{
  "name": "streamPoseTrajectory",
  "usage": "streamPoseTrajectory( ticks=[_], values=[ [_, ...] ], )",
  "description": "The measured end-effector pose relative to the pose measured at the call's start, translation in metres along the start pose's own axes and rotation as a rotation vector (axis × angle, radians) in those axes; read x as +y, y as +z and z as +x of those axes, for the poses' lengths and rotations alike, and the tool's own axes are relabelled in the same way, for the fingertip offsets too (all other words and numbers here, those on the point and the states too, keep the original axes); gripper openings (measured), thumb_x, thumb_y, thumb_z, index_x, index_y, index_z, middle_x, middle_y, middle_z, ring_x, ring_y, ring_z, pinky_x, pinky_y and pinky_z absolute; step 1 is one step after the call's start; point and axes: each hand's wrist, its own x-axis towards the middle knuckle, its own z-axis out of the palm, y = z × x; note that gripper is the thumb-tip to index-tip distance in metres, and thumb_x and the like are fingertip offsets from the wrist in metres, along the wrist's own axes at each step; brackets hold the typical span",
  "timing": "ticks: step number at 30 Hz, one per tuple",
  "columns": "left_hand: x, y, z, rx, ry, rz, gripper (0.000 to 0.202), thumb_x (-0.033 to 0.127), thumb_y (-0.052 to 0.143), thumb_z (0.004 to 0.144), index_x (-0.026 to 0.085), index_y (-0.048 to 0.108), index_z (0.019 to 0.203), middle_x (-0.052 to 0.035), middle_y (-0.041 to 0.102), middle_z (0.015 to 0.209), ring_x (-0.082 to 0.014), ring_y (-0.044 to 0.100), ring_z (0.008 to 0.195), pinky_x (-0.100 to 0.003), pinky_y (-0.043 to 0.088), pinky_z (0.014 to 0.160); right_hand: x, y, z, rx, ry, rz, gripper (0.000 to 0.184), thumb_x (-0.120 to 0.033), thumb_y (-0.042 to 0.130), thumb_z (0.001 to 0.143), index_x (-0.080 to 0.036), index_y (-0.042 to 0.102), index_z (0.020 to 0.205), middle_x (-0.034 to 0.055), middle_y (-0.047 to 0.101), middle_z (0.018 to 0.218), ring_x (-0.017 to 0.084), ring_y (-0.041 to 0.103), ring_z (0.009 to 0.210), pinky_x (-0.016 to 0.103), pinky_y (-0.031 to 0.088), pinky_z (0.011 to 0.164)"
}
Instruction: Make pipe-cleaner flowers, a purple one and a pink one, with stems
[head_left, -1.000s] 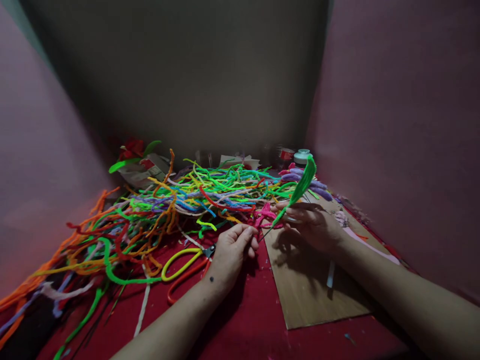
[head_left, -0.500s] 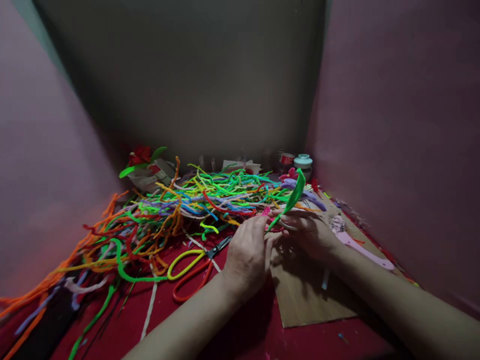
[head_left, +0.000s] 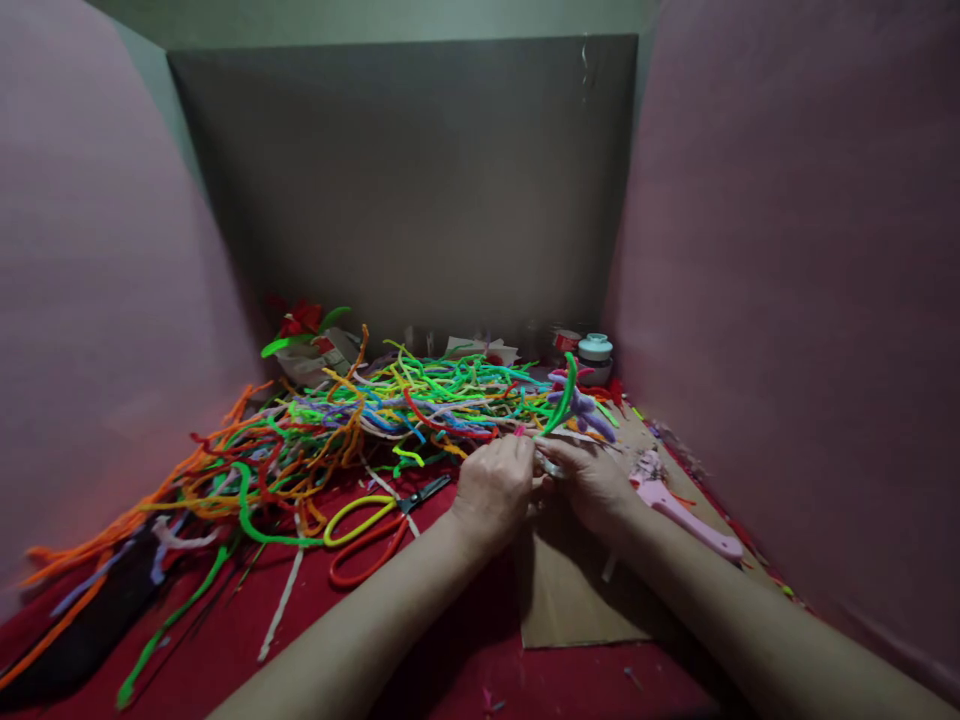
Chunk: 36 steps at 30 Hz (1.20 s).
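Note:
My left hand (head_left: 491,492) and my right hand (head_left: 592,488) meet over the front of the cardboard, fingers closed together. From between them rises a green pipe-cleaner leaf (head_left: 564,398), its lower end pinched in the fingers. A small bit of bright pink (head_left: 519,430) shows just above my left knuckles; what it belongs to is hidden. Scissors (head_left: 367,530) with one yellow and one red handle lie left of my left hand, blades pointing toward it. Behind both hands spreads a heap of many-coloured pipe cleaners (head_left: 442,390).
Cardboard (head_left: 577,600) lies on the red tabletop (head_left: 450,660). A pink-handled brush (head_left: 690,520) with fuzz on its head rests to the right. At the back stand a lidded jar (head_left: 595,348) and a red flower (head_left: 302,319). Walls (head_left: 787,250) close in the sides.
The leaf has dropped lower and turned more upright as my hands drew closer together. My view has tilted up, so more of the back wall shows.

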Motion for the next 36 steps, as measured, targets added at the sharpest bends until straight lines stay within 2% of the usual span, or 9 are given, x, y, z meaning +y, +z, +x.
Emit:
streamPoseTrajectory(
  ticks=[3,5,9,12,15,19,26,32,36],
  values=[
    [-0.003,0.002,-0.003,-0.01,-0.078,-0.165,0.024,0.014,0.044,0.084,0.012,0.055,0.106,-0.0072,0.064,0.081,-0.0202,0.063,0.073,-0.028,0.046,0.061,0.0,0.001,-0.002,-0.005,0.0,-0.011,0.017,-0.031,0.073,0.066,-0.018,0.068,0.076,0.0003,0.06,0.067,0.012,0.051,0.059,0.022,0.041,0.047],
    [-0.004,0.003,-0.006,-0.001,-0.136,-0.348,0.024,0.015,0.044,0.084,0.014,0.055,0.106,-0.0058,0.064,0.082,-0.0176,0.062,0.074,-0.025,0.045,0.063,0.001,0.001,-0.003,-0.034,-0.01,-0.029,0.016,-0.03,0.072,0.067,-0.019,0.069,0.078,0.0002,0.06,0.068,0.013,0.052,0.062,0.022,0.042,0.049],
    [-0.002,0.001,-0.008,0.017,-0.376,-0.812,0.015,0.021,0.043,0.087,0.018,0.057,0.09,0.0009,0.056,0.07,-0.0113,0.052,0.061,-0.021,0.04,0.06,0.005,0.0,-0.004,-0.162,-0.085,-0.121,0.02,-0.034,0.064,0.075,-0.02,0.07,0.087,0.0023,0.061,0.073,0.015,0.052,0.066,0.024,0.044,0.052],
    [0.002,-0.005,-0.006,0.019,-0.531,-1.098,0.015,0.024,0.045,0.085,0.018,0.056,0.076,0.0041,0.048,0.06,-0.0094,0.044,0.055,-0.02,0.035,0.055,0.003,0.001,-0.004,-0.17,-0.128,-0.164,0.018,-0.033,0.061,0.078,-0.02,0.071,0.083,0.0028,0.063,0.074,0.015,0.051,0.066,0.026,0.045,0.057],
    [0.004,-0.01,-0.004,0.015,-0.611,-1.286,0.017,0.024,0.049,0.082,0.017,0.052,0.066,0.0052,0.045,0.056,-0.0079,0.038,0.05,-0.019,0.031,0.051,0.0,0.003,-0.004,-0.184,-0.186,-0.243,0.018,-0.033,0.057,0.081,-0.022,0.072,0.082,0.0019,0.064,0.074,0.015,0.051,0.067,0.028,0.044,0.063],
    [0.002,-0.012,-0.006,-0.04,-0.719,-1.484,0.018,0.029,0.055,0.078,0.016,0.053,0.066,0.0065,0.045,0.054,-0.0051,0.031,0.045,-0.018,0.025,0.046,0.003,0.0,-0.001,-0.214,-0.185,-0.231,0.018,-0.03,0.056,0.081,-0.023,0.073,0.084,0.0018,0.066,0.077,0.016,0.055,0.07,0.03,0.044,0.068],
    [-0.003,-0.011,-0.008,-0.163,-0.799,-1.829,0.027,0.035,0.067,0.072,0.013,0.052,0.067,0.0069,0.043,0.051,-0.0019,0.03,0.042,-0.016,0.02,0.044,0.012,-0.007,0.006,-0.321,-0.001,0.02,0.026,-0.024,0.063,0.075,-0.021,0.07,0.1,0.0026,0.069,0.076,0.016,0.062,0.067,0.031,0.047,0.066],
    [-0.012,-0.007,-0.011,-0.362,-0.766,-2.075,0.022,0.031,0.067,0.076,0.014,0.056,0.08,0.008,0.042,0.051,0.0009,0.017,0.037,-0.015,0.013,0.04,0.006,-0.007,0.006,-0.304,0.104,0.09,0.023,-0.023,0.073,0.065,-0.021,0.073,0.088,0.0008,0.068,0.066,0.014,0.059,0.059,0.029,0.046,0.064],
    [-0.017,-0.009,-0.011,-0.483,-0.746,-2.144,0.02,0.029,0.066,0.076,0.013,0.057,0.084,0.0084,0.038,0.053,0.0008,0.013,0.037,-0.015,0.012,0.039,0.006,-0.008,0.006,-0.281,0.08,0.048,0.017,-0.021,0.074,0.063,-0.019,0.074,0.08,-0.0003,0.065,0.063,0.012,0.055,0.057,0.028,0.044,0.064]
  ],
)
